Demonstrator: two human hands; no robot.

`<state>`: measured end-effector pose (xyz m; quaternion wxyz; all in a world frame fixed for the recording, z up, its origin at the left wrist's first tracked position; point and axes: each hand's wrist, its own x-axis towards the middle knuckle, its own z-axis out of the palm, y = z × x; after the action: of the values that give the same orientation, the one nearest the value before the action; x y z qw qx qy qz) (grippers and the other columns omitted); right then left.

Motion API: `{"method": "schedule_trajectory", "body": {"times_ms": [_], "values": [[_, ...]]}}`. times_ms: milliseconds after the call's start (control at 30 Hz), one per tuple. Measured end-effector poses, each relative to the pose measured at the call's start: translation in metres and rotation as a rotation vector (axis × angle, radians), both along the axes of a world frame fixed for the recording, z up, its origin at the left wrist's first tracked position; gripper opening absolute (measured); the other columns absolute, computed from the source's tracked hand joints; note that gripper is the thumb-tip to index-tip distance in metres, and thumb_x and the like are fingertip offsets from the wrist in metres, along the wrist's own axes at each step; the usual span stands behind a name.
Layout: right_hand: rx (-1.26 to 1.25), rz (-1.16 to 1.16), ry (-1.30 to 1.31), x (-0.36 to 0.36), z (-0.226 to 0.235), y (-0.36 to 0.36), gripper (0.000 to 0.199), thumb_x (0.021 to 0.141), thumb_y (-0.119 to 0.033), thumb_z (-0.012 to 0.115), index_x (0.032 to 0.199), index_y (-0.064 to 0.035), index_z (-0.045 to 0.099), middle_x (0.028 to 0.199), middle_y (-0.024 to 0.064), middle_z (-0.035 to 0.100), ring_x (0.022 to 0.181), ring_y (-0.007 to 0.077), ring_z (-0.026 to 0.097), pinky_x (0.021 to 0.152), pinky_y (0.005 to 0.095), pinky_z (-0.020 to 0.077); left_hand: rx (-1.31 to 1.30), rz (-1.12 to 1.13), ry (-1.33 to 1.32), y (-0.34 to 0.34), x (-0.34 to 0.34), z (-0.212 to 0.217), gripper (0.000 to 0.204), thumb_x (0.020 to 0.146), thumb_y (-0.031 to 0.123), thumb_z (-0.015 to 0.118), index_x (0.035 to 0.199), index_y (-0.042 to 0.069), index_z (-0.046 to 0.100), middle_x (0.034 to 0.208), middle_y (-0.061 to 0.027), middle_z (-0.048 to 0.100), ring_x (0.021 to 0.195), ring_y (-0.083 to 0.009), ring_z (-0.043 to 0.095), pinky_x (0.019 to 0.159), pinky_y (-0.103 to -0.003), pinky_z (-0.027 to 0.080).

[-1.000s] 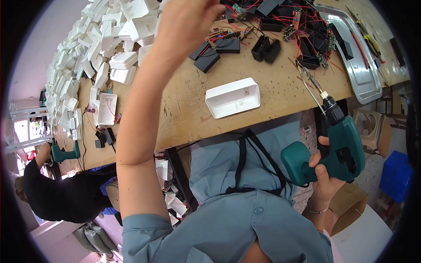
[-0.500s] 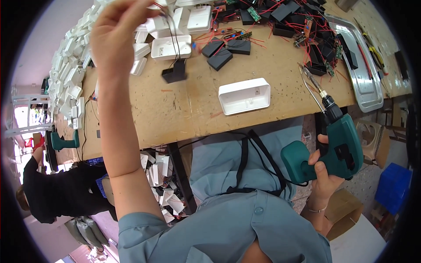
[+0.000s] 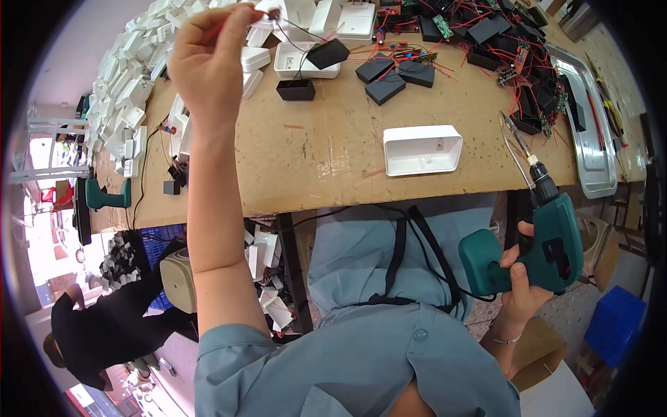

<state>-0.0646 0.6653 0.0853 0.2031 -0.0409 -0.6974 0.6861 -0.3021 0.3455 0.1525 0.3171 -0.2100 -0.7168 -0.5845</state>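
Observation:
My left hand (image 3: 208,76) is raised over the far left of the table, its fingertips pinched on thin red and black wires (image 3: 266,13). A small brownish part (image 3: 275,14) shows at the pinch. Dark leads run from there to a tilted black case (image 3: 328,53) and an open black case (image 3: 297,91). My right hand (image 3: 517,278) grips a green pistol-shaped soldering gun (image 3: 556,233) at the table's front edge. Its metal tip and a curved tube point up and away from me. An open white plastic box (image 3: 424,165) stands on the table between my hands.
White housings (image 3: 114,90) are heaped at the left. Black cases (image 3: 385,89) and circuit boards with red wires (image 3: 442,28) lie at the back. A metal tray (image 3: 590,174) stands at the right. Another green tool (image 3: 108,196) and a person in black (image 3: 104,326) are at the left.
The view has shifted left. The black cases that hung together below my left hand have come apart, one tilted, one lower. The soldering gun stays in my right hand.

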Motion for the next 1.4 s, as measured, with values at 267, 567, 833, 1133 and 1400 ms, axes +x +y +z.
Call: {"method": "schedule_trajectory", "body": {"times_ms": [267, 567, 833, 1133, 1400], "values": [[-0.009, 0.006, -0.002, 0.0, -0.003, 0.0, 0.055, 0.078, -0.012, 0.062, 0.124, 0.0038, 0.035, 0.112, 0.0216, 0.05, 0.068, 0.0131, 0.054, 0.058, 0.0253, 0.0467, 0.311, -0.14, -0.352, -0.011, -0.007, -0.017, 0.051, 0.078, 0.0, 0.062, 0.118, -0.005, 0.031, 0.09, -0.0164, 0.061, 0.079, -0.0204, 0.062, 0.073, -0.028, 0.048], [0.003, 0.05, -0.012, -0.001, -0.001, -0.004, 0.056, 0.079, -0.01, 0.061, 0.126, 0.0029, 0.034, 0.114, 0.0223, 0.049, 0.069, 0.0132, 0.054, 0.06, 0.0259, 0.0464, -0.007, 0.031, -0.328, 0.018, -0.009, -0.02, 0.065, 0.079, 0.01, 0.063, 0.129, -0.004, 0.025, 0.097, -0.0146, 0.059, 0.076, -0.0176, 0.059, 0.073, -0.025, 0.045], [-0.02, 0.013, -0.004, 0.0, 0.0, -0.004, 0.059, 0.078, -0.01, 0.062, 0.126, 0.0029, 0.032, 0.112, 0.0225, 0.05, 0.068, 0.0135, 0.054, 0.057, 0.0254, 0.0462, -0.509, 0.253, -0.011, 0.007, 0.013, -0.035, 0.013, 0.075, 0.01, 0.063, 0.085, 0.003, 0.062, 0.073, -0.0077, 0.061, 0.061, -0.0148, 0.057, 0.059, -0.027, 0.045], [0.0, 0.032, 0.002, -0.002, -0.001, -0.004, 0.059, 0.077, -0.01, 0.064, 0.126, 0.0024, 0.033, 0.112, 0.0227, 0.05, 0.068, 0.0139, 0.054, 0.057, 0.0259, 0.0463, -1.164, 0.182, 0.223, 0.03, 0.011, -0.046, 0.009, 0.069, 0.01, 0.059, 0.076, 0.01, 0.065, 0.078, -0.0046, 0.057, 0.068, -0.0209, 0.058, 0.062, -0.033, 0.042], [-0.013, 0.011, -0.03, -0.002, -0.001, -0.004, 0.06, 0.077, -0.01, 0.064, 0.127, 0.0023, 0.033, 0.111, 0.0227, 0.05, 0.067, 0.0141, 0.054, 0.058, 0.0263, 0.0464, -1.398, 0.272, 0.087, 0.033, -0.004, -0.049, 0.01, 0.071, 0.013, 0.06, 0.076, 0.011, 0.068, 0.079, -0.0069, 0.055, 0.073, -0.0219, 0.058, 0.068, -0.036, 0.039]]}}
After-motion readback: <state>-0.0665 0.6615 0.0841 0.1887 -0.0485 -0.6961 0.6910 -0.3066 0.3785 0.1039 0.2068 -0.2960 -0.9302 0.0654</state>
